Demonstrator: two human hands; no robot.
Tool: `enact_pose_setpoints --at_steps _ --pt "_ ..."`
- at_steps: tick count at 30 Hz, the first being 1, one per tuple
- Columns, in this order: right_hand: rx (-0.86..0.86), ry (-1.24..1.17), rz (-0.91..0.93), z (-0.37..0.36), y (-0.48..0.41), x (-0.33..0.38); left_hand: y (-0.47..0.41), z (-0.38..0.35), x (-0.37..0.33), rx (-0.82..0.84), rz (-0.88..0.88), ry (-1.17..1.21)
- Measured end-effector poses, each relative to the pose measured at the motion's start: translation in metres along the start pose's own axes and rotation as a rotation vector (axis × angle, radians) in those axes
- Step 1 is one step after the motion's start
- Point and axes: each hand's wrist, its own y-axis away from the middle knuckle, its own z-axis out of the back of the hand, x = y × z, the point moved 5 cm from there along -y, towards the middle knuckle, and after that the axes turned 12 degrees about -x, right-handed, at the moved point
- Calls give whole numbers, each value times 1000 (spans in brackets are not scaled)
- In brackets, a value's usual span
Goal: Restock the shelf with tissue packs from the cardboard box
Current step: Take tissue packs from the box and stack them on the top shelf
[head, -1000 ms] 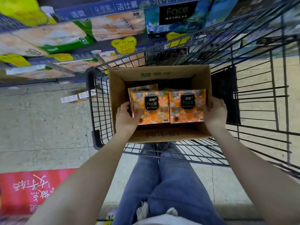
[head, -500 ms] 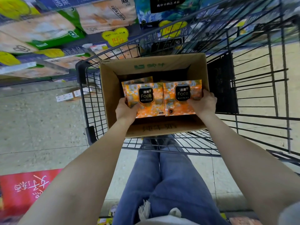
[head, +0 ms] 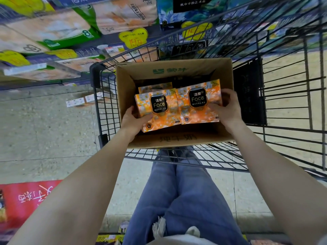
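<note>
Holding the left tissue pack (head: 159, 110) by its near left corner, my left grip (head: 131, 119) curls round it with the thumb on its printed face. My right grip (head: 228, 110) clasps the right edge of the right tissue pack (head: 198, 101), fingers wrapped over its far side. Both orange packs touch along their inner edges and sit raised in the open top of the cardboard box (head: 173, 138), faces up. A third pack (head: 155, 89) lies deeper in the box, behind the left one, partly hidden. The box rests inside a wire cart (head: 96, 75), whose side stands just left of the box. Beyond the box, the shelf (head: 70, 55) carries larger tissue bundles (head: 53, 30) and yellow price tags (head: 132, 38).
</note>
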Motion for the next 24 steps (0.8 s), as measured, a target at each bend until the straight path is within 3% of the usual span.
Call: enact_pose_setpoints --at_steps 7,16,24 --pt "229 173 -115 6 -8 9 5 5 -9 76 -33 17" --pt "193 155 -17 18 11 36 21 30 -12 34 -122 82" --pt "227 16 142 22 42 110 47 113 -32 -117 -205 213"
